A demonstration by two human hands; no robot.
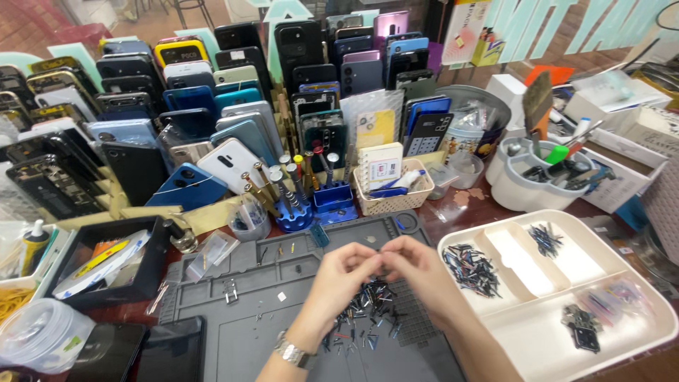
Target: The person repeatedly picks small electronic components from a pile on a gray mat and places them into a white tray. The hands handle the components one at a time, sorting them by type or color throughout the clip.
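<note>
My left hand (343,274) and my right hand (417,265) meet fingertip to fingertip above a grey work mat (233,318). Together they pinch a tiny dark part, too small to tell apart. Right under them lies a loose pile of small dark slim metal parts (364,311) on the mat. My left wrist wears a metal watch (293,354). A white divided tray (552,332) stands just to the right of my right hand, with a heap of similar dark parts (470,269) in its left compartment.
Rows of phone back covers (212,120) stand upright behind the mat. A blue screwdriver stand (297,205), a small white basket (392,187) and a white tool cup (530,177) sit at the back. A black box (106,265) and two phones (141,350) lie at left.
</note>
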